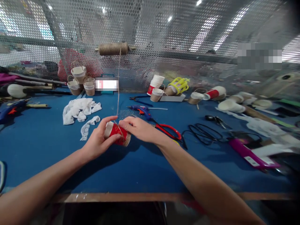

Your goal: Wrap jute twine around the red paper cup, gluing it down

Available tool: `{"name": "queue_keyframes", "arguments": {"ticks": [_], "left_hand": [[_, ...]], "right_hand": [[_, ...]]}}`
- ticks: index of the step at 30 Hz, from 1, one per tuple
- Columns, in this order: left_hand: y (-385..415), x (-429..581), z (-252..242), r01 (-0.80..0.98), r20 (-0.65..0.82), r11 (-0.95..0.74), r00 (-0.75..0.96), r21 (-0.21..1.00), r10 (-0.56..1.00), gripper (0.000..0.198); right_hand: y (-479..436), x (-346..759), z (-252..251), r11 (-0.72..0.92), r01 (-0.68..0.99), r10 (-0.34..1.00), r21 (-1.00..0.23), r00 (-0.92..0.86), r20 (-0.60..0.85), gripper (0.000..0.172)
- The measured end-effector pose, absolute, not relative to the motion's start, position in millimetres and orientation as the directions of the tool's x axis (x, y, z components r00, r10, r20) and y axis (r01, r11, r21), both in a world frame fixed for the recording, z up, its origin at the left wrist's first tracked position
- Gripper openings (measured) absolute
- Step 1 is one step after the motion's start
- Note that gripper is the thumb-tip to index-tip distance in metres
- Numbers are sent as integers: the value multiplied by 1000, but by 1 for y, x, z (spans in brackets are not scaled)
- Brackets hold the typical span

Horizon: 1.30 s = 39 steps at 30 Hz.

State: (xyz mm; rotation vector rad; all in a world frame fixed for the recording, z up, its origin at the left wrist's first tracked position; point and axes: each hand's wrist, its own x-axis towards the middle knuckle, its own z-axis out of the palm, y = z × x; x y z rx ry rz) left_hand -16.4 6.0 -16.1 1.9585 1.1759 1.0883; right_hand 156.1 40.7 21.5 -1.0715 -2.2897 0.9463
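A red paper cup (116,133) lies on its side just above the blue table (47,147), partly wound with brown twine. My left hand (98,140) is closed round its mouth end. My right hand (138,128) pinches the twine against the cup's side. The twine strand (118,84) runs straight up from the cup to a spool of jute twine (113,48) mounted on the perforated metal screen (164,37).
White lace strips (79,111) lie to the left. A blue glue gun (142,110), red-handled scissors (167,130), black scissors (217,120) and a black cord (201,134) lie to the right. Twine-wrapped cups (79,82) and more paper cups (156,86) stand at the back.
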Motion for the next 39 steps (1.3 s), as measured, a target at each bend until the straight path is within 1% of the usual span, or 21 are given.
{"name": "queue_keyframes", "arguments": {"ticks": [1,3,5,8,10,11,13,15,17,24,28,32,35,39], "left_hand": [[5,-16,-16,409,335,-434,293,802,895,49],[4,-17,-15,403,320,-439,330,803,888,53],[4,-18,-16,390,298,-434,362,812,883,55],[3,-18,-16,365,304,-451,394,815,867,55],[3,-19,-16,351,333,-465,376,813,865,54],[3,-19,-15,337,345,-465,358,819,868,53],[4,-19,-14,297,345,-441,324,847,881,52],[4,-19,-14,249,324,-403,306,881,895,51],[4,-19,-14,213,303,-373,301,903,904,51],[1,-16,-13,147,269,-317,279,937,922,49],[1,-13,-10,122,179,-213,244,969,953,49],[2,-11,-9,124,105,-135,224,983,969,49],[0,-11,-8,174,106,-146,220,974,970,49],[-3,-12,-6,242,179,-238,241,941,954,48]], "right_hand": [[41,156,18,420,466,790,-779,-610,62,37],[39,154,12,306,390,811,-868,-584,24,28],[37,151,9,168,304,870,-938,-494,-5,19],[33,147,10,-16,211,921,-977,-377,-96,8],[31,147,12,-51,173,931,-984,-349,-110,6],[30,149,14,-30,160,939,-987,-334,-83,7],[27,154,18,57,135,954,-989,-299,15,12],[24,160,22,142,109,955,-984,-275,108,14],[20,164,24,191,94,954,-977,-252,162,13],[11,166,22,276,154,952,-949,-179,248,13],[7,167,22,342,211,937,-916,-156,313,12],[5,168,24,368,241,928,-898,-162,337,11],[3,167,24,381,241,922,-893,-170,348,9],[3,168,24,365,258,929,-894,-167,331,9]]}}
